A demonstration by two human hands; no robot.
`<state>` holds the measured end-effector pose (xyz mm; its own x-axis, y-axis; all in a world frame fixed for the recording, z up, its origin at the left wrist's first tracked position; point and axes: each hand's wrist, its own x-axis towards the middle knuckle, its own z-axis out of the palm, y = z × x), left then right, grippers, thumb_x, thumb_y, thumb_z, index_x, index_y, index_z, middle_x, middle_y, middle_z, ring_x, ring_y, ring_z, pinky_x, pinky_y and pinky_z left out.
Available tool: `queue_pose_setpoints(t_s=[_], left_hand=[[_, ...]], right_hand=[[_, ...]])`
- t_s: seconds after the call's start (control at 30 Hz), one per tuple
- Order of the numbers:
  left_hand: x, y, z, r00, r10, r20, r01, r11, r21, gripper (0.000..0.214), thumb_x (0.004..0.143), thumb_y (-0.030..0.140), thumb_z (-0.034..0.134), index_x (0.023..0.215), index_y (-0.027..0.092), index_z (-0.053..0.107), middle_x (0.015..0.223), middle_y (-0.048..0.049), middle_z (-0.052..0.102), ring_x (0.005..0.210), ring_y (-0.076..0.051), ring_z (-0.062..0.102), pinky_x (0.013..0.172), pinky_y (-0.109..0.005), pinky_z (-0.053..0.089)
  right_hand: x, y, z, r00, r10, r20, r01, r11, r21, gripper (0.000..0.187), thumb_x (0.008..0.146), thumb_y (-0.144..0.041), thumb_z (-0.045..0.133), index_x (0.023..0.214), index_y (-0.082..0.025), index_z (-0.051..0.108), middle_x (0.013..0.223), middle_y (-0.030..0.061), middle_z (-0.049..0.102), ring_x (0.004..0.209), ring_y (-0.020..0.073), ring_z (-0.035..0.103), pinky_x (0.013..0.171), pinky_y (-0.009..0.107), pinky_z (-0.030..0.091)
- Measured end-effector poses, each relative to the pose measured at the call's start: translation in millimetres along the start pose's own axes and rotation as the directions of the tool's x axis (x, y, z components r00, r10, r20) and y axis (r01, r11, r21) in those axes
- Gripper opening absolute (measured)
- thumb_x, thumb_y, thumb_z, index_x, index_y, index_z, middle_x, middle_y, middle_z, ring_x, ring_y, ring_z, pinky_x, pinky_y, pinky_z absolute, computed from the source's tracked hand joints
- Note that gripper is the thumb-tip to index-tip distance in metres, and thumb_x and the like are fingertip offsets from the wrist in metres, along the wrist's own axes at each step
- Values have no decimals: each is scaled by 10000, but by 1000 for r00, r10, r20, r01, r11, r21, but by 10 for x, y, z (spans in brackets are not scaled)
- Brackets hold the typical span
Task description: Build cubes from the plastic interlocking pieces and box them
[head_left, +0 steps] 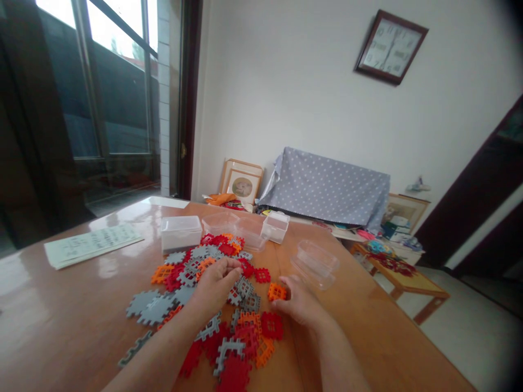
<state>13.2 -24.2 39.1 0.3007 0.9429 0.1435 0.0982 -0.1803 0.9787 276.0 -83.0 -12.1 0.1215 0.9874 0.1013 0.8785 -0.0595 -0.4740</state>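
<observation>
A loose pile of red, grey and orange plastic interlocking tiles (pixel 157 308) with notched edges spreads over the wooden table. My left hand (pixel 218 283) is over the middle of the pile, its fingers drawn together; whatever is between them, if anything, is hidden. To the right of the pile, my right hand (pixel 300 305) grips an orange square interlocking tile (pixel 277 292) with a lattice centre between thumb and fingers. A red tile (pixel 262 275) and another red tile (pixel 272 325) lie close to it.
Clear plastic containers stand behind the pile: a lidded box (pixel 181 234), a small box (pixel 275 227) and a tray (pixel 315 264) at right. Handwritten paper sheets (pixel 93 245) lie at left. The table (pixel 368 337) drops off along its right edge, near a low stool (pixel 412 286).
</observation>
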Motion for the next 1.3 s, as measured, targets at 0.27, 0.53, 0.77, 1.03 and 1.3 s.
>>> queue_pose_setpoints(t_s=[0.27, 0.53, 0.77, 1.03, 1.3], left_hand=[[-30, -63, 61, 997, 46, 59, -48, 998, 33, 258, 840, 431, 567, 915, 189, 616, 671, 43, 543, 583, -130, 454, 563, -248, 346], [-10, -178, 128, 990, 101, 96, -105, 994, 39, 205, 862, 391, 564, 901, 195, 613, 710, 33, 566, 637, -137, 493, 627, -251, 384], [-21, -164, 112, 987, 110, 114, -117, 992, 53, 201, 869, 393, 552, 884, 200, 608, 693, 36, 540, 633, -139, 476, 615, -248, 369], [-27, -87, 84, 994, 43, 99, -47, 998, 39, 277, 833, 466, 578, 900, 200, 619, 640, 51, 513, 570, -133, 438, 558, -242, 330], [-2, -116, 48, 994, 51, 102, -57, 997, 60, 279, 839, 459, 568, 915, 193, 610, 658, 43, 535, 598, -142, 469, 565, -245, 342]], right_hand=[[-13, -64, -38, 997, -23, 76, 20, 999, 38, 416, 725, -356, 763, 1127, -266, 703, 1071, 40, 639, 996, 229, 572, 859, 310, 411], [10, -2, -47, 998, -12, 60, 13, 1000, -19, 492, 773, -354, 714, 1258, -290, 662, 1166, 60, 652, 1086, 261, 570, 943, 351, 401], [53, 90, -87, 997, -55, 54, 54, 998, 12, 539, 773, -332, 699, 1305, -263, 649, 1241, 81, 657, 1127, 263, 577, 990, 384, 410], [60, 172, -58, 997, -67, 34, 65, 997, 46, 578, 755, -291, 718, 1326, -276, 625, 1310, 71, 638, 1188, 265, 561, 1037, 404, 394], [21, 201, -73, 994, -111, 10, 109, 988, 114, 550, 776, -329, 709, 1304, -203, 618, 1287, 109, 627, 1158, 253, 575, 1020, 382, 415]])
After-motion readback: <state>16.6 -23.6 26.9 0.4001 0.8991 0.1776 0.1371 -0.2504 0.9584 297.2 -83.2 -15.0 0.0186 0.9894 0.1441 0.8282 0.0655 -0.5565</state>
